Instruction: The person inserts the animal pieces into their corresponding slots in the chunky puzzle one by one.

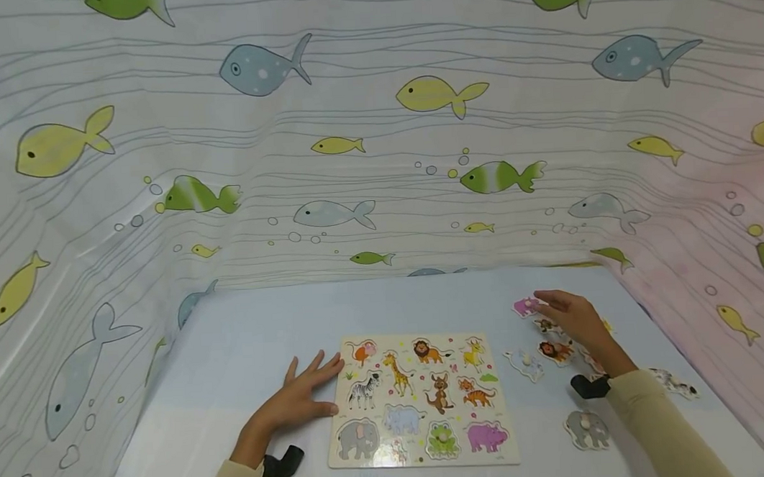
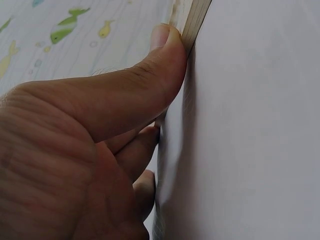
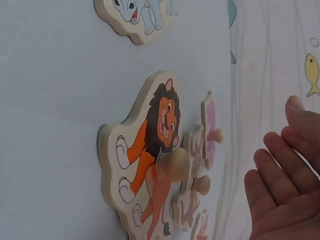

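Observation:
My left hand [image 1: 299, 398] rests at the left edge of a wooden animal puzzle board [image 1: 339, 464], fingers spread. In the left wrist view its thumb [image 2: 167, 55] presses against the board's side. My right hand [image 1: 577, 322] hovers over the loose pieces at the right, fingers extended and holding nothing. Nearest its fingertips lies a purple hippo piece [image 1: 524, 307] with a wooden knob. Closer in the right wrist view is a lion piece [image 3: 162, 115] with its round knob, lying picture up. A frog piece [image 1: 442, 441] with a knob sits in the board.
A pale blue-grey animal piece [image 1: 525, 364] lies between the board and the lion. Nearer the front is an elephant piece [image 1: 586, 430]; a zebra piece [image 1: 678, 383] lies farther right. Fish-patterned cloth [image 1: 378, 174] hangs around the table's back and sides.

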Demonstrator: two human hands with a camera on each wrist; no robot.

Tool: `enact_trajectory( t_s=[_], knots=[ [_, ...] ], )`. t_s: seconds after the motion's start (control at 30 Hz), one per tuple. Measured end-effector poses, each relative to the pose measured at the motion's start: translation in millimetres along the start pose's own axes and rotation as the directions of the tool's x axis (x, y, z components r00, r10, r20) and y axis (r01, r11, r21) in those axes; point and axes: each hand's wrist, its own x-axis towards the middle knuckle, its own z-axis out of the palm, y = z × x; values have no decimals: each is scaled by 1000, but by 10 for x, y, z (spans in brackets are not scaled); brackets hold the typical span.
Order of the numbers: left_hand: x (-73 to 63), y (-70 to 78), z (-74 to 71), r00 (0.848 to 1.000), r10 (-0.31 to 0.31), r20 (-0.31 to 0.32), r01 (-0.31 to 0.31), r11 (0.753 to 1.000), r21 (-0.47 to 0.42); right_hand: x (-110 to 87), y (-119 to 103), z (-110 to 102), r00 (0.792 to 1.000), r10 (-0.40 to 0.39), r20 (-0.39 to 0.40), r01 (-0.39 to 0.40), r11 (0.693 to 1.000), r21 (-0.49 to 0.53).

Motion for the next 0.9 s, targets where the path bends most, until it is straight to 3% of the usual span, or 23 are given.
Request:
enact_trajectory(
  t_s=[0.23,0.53,0.9],
  knots=[
    [1,-26,18,1000,5,-3,-5,1000,9,177,212,64,994,86,60,-86,996,-12],
    [-1,-36,25,1000,4,-14,-4,1000,-1,318,349,135,995,93,46,-90,994,-65],
    [-3,-28,28,1000,6,-17,-6,1000,14,346,335,162,997,67,37,-64,993,-95]
  ],
)
